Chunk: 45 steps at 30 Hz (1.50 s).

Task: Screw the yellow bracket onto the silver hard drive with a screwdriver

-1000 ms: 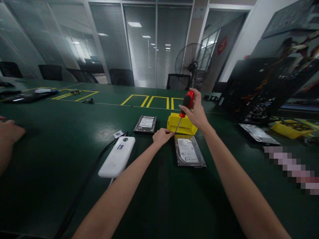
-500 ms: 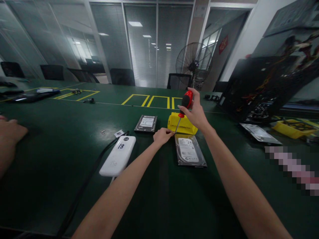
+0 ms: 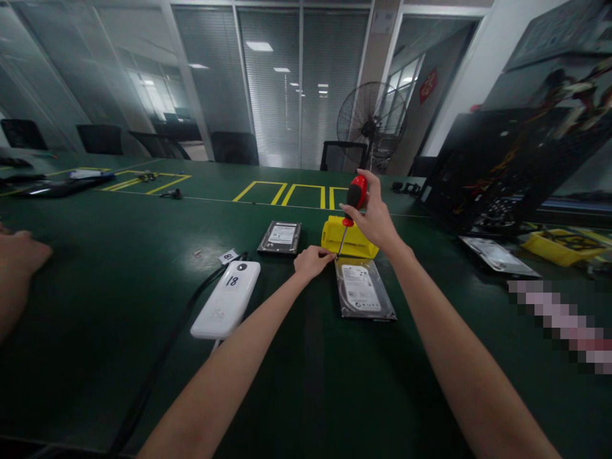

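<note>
My right hand (image 3: 373,213) grips the red and black handle of a screwdriver (image 3: 355,194), its shaft slanting down to the far left corner of a hard drive (image 3: 362,290). At that corner, the fingertips of my left hand (image 3: 313,261) are pinched together; whatever they hold is too small to make out. Just behind the drive lies a yellow container (image 3: 351,237). A second hard drive (image 3: 281,237) rests flat to the left of the container.
A white power bank (image 3: 227,299) with a black cable lies left of my left forearm. Another person's hand (image 3: 23,255) is at the left edge. On the right are an open computer case (image 3: 497,172), another drive (image 3: 500,256) and a yellow tray (image 3: 559,247).
The screwdriver handle and my right hand have shifted very slightly left, and the shaft stands a little steeper. The other person's hand has moved slightly.
</note>
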{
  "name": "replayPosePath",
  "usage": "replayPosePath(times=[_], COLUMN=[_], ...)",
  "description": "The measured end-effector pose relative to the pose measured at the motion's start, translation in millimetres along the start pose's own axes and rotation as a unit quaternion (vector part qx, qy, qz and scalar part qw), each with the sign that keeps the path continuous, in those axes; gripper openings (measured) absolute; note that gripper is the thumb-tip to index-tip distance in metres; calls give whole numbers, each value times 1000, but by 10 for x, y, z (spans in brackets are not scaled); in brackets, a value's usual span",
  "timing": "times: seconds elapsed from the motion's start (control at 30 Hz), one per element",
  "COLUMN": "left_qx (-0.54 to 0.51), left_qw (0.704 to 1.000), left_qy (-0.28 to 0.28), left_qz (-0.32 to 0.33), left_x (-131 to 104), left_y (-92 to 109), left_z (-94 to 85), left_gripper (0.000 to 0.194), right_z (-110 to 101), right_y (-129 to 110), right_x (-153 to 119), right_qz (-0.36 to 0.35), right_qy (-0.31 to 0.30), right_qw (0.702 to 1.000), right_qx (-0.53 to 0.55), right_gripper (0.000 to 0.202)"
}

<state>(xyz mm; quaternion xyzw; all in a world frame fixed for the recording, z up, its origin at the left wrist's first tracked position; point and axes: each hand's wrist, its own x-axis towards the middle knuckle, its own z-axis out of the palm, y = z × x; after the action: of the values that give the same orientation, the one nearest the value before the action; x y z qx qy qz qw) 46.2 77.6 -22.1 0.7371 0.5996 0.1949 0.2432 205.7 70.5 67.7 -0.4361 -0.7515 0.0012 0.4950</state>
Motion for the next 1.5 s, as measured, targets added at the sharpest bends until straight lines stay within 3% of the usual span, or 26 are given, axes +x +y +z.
replayPosePath(times=[0.47, 0.83, 1.5], left_qx=[9, 1, 9], left_qw=[1000, 1000, 1000], left_qy=[-1, -5, -3], left_qz=[1, 2, 0], left_x=[-13, -18, -26], left_y=[22, 15, 25], left_z=[-10, -28, -26], left_gripper=[34, 32, 33], right_z=[-7, 1, 8], right_y=[-44, -81, -133], right_x=[15, 7, 2], right_qz=[-3, 33, 16], right_qy=[12, -11, -18], right_qw=[1000, 999, 1000], right_qx=[-2, -5, 6], right_gripper=[72, 73, 73])
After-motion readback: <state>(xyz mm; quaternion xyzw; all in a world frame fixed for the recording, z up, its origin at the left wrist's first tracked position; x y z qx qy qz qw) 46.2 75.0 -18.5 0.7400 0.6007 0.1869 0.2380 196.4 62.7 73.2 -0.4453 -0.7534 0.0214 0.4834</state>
